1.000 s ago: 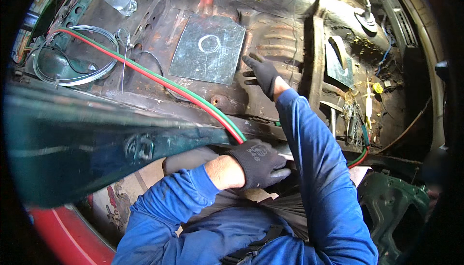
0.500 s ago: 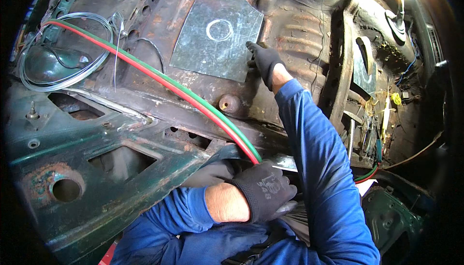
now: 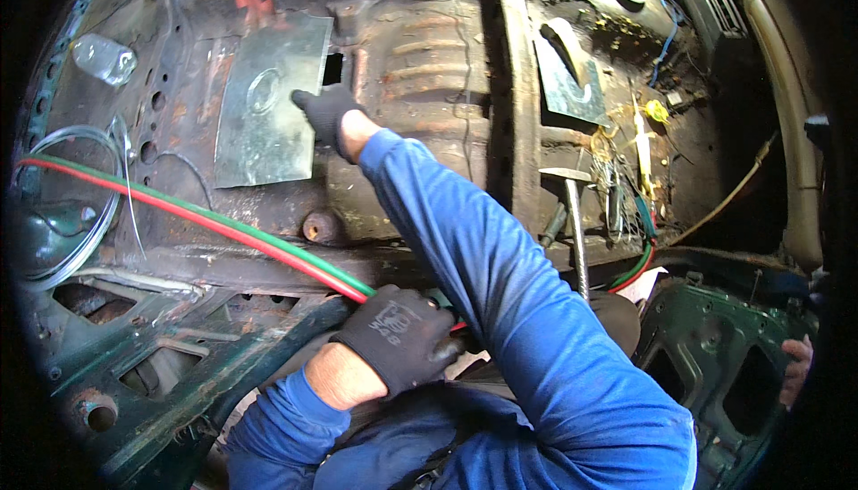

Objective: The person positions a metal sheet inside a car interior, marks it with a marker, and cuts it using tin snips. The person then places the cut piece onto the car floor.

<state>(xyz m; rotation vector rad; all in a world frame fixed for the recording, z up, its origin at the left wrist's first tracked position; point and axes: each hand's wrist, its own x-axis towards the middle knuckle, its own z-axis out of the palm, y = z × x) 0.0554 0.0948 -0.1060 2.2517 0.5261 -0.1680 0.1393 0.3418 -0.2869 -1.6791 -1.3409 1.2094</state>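
The right hand (image 3: pixel 327 114), in a black glove, grips the right edge of a flat grey sheet-metal panel (image 3: pixel 264 105) lying on the rusted brown car floor (image 3: pixel 420 70). The left hand (image 3: pixel 399 336), also gloved, rests curled beside the paired red and green hoses (image 3: pixel 197 217).

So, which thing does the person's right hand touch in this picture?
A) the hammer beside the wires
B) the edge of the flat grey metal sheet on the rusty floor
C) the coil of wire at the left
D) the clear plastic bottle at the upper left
B: the gloved right hand rests on the right edge of the flat metal sheet, far from the bottle, hammer and coil.
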